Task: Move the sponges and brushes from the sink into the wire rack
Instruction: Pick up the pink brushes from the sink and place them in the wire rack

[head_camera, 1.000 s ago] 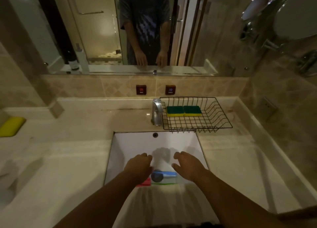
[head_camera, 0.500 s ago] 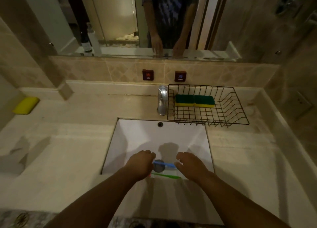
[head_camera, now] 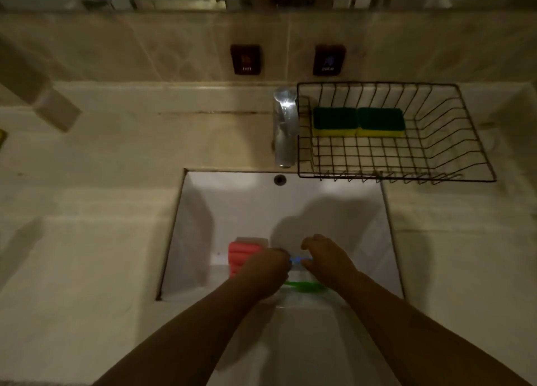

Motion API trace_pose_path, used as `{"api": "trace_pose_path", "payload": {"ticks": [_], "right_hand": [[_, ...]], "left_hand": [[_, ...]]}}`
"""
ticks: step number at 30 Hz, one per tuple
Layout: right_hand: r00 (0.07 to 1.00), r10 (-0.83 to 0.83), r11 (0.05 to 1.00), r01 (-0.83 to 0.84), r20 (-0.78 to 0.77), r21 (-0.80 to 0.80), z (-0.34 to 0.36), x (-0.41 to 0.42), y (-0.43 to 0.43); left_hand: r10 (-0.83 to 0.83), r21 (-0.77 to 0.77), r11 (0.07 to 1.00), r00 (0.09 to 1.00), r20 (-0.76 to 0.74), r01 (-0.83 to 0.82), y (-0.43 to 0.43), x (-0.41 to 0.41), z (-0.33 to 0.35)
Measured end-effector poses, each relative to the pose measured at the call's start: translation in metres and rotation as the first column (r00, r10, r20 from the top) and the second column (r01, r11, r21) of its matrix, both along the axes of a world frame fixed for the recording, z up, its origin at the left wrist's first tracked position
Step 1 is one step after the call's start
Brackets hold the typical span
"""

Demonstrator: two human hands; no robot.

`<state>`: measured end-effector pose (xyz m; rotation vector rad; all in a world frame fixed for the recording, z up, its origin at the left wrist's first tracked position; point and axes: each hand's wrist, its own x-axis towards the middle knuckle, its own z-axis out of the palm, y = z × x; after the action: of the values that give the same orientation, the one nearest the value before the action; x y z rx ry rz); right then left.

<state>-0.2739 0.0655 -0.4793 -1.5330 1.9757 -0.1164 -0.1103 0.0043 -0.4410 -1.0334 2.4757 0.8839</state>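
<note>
Both hands are down in the white sink (head_camera: 232, 211), the left hand (head_camera: 266, 271) and right hand (head_camera: 328, 265) curled at either end of a blue brush (head_camera: 300, 260), but I cannot tell if they grip it. A red sponge (head_camera: 242, 255) and a green brush (head_camera: 305, 286) lie by them. Two green and yellow sponges (head_camera: 359, 121) sit side by side in the wire rack (head_camera: 436, 153) beside the tap (head_camera: 284, 130).

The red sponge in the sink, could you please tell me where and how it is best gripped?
Probably grip the red sponge across its long sides from above, at its exposed far-left part; the left hand covers its near-right end.
</note>
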Motion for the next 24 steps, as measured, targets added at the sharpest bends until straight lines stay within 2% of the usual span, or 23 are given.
{"api": "trace_pose_path", "payload": {"ticks": [6, 10, 17, 24], "right_hand": [[0.999, 0.027, 0.997, -0.028, 0.021, 0.07, -0.035, 0.001, -0.018], [0.998, 0.046, 0.992, -0.05, 0.033, 0.114, -0.05, 0.01, -0.022], [0.998, 0.024, 0.995, -0.031, 0.066, 0.098, -0.056, 0.022, -0.022], [0.995, -0.022, 1.0, 0.024, 0.093, -0.017, -0.036, 0.018, -0.021]], "left_hand": [[-0.204, 0.144, 0.972, 0.973, 0.111, 0.187, -0.014, -0.004, -0.04], [-0.215, 0.178, 0.964, 0.973, 0.082, 0.198, -0.013, 0.001, -0.057], [-0.172, 0.173, 0.971, 0.985, 0.029, 0.165, -0.006, 0.006, -0.061], [-0.229, 0.107, 0.969, 0.973, 0.04, 0.224, -0.006, 0.009, -0.049]]}}
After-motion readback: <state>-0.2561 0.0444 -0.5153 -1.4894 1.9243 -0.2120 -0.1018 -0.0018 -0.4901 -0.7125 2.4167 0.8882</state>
